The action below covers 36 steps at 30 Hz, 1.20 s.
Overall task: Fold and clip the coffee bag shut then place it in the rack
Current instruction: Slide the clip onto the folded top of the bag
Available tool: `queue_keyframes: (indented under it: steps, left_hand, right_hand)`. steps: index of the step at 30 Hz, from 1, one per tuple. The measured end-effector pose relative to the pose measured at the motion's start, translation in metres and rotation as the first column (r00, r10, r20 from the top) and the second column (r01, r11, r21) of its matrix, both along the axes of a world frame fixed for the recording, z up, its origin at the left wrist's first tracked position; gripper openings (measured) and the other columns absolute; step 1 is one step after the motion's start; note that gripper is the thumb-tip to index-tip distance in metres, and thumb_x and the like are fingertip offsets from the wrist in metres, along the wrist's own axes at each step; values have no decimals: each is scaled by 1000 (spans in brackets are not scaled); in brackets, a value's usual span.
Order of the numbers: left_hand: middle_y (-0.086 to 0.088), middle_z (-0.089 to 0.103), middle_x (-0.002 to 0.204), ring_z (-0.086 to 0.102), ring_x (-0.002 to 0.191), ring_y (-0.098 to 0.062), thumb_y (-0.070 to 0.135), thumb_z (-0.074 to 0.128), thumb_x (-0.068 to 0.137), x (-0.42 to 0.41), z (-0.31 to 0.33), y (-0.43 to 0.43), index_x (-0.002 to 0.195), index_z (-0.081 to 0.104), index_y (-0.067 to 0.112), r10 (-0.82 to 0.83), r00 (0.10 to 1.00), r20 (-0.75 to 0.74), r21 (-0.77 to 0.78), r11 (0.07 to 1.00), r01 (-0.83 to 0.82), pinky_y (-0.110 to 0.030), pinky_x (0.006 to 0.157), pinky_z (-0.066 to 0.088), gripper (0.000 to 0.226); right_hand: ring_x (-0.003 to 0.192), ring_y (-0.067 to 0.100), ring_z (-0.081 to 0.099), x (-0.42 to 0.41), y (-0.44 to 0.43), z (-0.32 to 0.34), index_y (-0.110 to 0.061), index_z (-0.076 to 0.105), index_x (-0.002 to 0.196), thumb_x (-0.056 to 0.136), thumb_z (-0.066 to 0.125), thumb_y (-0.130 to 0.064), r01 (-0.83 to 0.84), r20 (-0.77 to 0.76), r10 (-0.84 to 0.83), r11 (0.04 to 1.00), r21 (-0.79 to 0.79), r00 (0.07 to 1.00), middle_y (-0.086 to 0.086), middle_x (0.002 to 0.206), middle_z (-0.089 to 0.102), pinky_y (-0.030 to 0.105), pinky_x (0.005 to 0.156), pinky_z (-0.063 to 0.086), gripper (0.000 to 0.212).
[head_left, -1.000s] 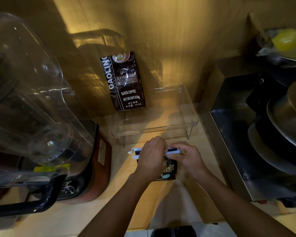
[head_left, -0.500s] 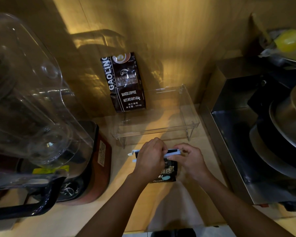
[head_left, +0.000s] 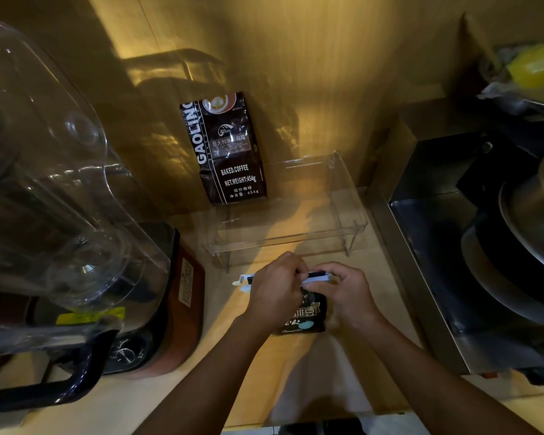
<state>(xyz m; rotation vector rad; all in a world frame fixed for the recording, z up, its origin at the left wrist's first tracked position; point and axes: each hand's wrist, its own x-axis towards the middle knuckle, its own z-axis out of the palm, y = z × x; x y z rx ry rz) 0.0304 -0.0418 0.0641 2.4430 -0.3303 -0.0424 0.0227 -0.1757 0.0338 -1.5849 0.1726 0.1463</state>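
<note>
A small dark coffee bag (head_left: 305, 318) lies on the wooden counter, its lower part showing between my hands. A long white clip (head_left: 316, 279) runs across the bag's top edge; its left end (head_left: 242, 282) sticks out past my left hand. My left hand (head_left: 275, 293) covers the bag's left side and pinches the clip. My right hand (head_left: 346, 291) grips the clip's right end and the bag's top corner. Just behind my hands stands a clear acrylic rack (head_left: 349, 215) on thin metal legs. A larger dark coffee bag (head_left: 230, 152) stands upright at its back left.
A big blender with a clear jar (head_left: 54, 189) and red-brown base (head_left: 182, 302) fills the left. A steel box (head_left: 431, 271) with stacked round pans (head_left: 534, 233) sits at right. A yellow object in plastic (head_left: 534, 69) is at top right. The wooden wall is behind.
My hands and the small bag have stayed in nearly the same spot. My fingers have shifted slightly on the clip at the bag's top.
</note>
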Motion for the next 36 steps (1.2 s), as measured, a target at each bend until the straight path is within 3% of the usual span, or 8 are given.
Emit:
queue_keyframes:
  steps: [5, 10, 15, 20, 26, 33, 36]
  left_hand:
    - [-6, 62, 87, 57, 75, -24, 3, 52, 82, 4, 1, 1, 77, 55, 12, -26, 1000, 2, 10, 1000, 26, -39, 66, 46, 10]
    - [-6, 58, 92, 54, 78, -27, 7, 49, 86, 5, 3, 3, 85, 51, 13, -106, 994, -21, 73, 992, 107, -42, 65, 45, 7]
    - [-3, 60, 100, 54, 90, -21, 20, 58, 85, 7, 5, 25, 97, 56, 18, -117, 993, -28, 69, 991, 119, -39, 77, 46, 13]
    - [-1, 62, 95, 54, 91, -15, 17, 60, 84, 12, 8, 43, 86, 65, 17, -72, 996, -61, 18, 997, 73, -35, 80, 44, 5]
    - [-1, 61, 91, 51, 86, -16, 25, 53, 88, 12, 2, 40, 82, 57, 19, -35, 999, -41, 158, 987, 41, -31, 73, 41, 9]
    - [-1, 61, 84, 48, 78, -12, 21, 54, 86, 11, -1, 35, 77, 55, 18, -50, 997, 50, 111, 993, 44, -28, 67, 38, 9]
    - [2, 62, 85, 52, 80, -12, 21, 56, 86, 12, -2, 36, 82, 56, 19, -64, 998, 15, 66, 996, 63, -30, 67, 42, 5]
  right_hand:
    - [56, -4, 60, 2, 0, 1, -6, 67, 76, 65, 72, 7, -6, -3, 6, 1000, -18, 1000, 3, 71, 64, 9, 50, 47, 18]
    - [60, 4, 62, 0, -1, 4, -18, 66, 69, 65, 72, 4, 4, 8, -3, 997, -72, 1000, 4, 71, 65, 14, 52, 49, 23]
    - [60, 6, 63, -2, 0, 9, -18, 64, 68, 68, 68, 9, 13, -6, -13, 999, -31, 1000, 5, 74, 63, 16, 49, 51, 28]
    - [77, 23, 63, -3, -1, 8, -19, 64, 73, 69, 70, 3, 0, -35, -2, 997, -77, 999, 16, 93, 61, 20, 51, 52, 22]
    - [76, 24, 65, -2, -3, 4, -22, 65, 72, 67, 72, -1, -4, -41, 0, 996, -87, 999, 12, 86, 65, 29, 56, 53, 23]
    - [57, 1, 62, 2, -2, 1, -18, 65, 69, 66, 71, 7, 33, -9, -34, 997, -64, 999, 5, 74, 64, 11, 46, 47, 25]
    - [70, 17, 63, 3, -2, -3, -20, 65, 69, 66, 72, 4, 37, 3, -37, 995, -98, 999, 13, 82, 64, 18, 53, 50, 25]
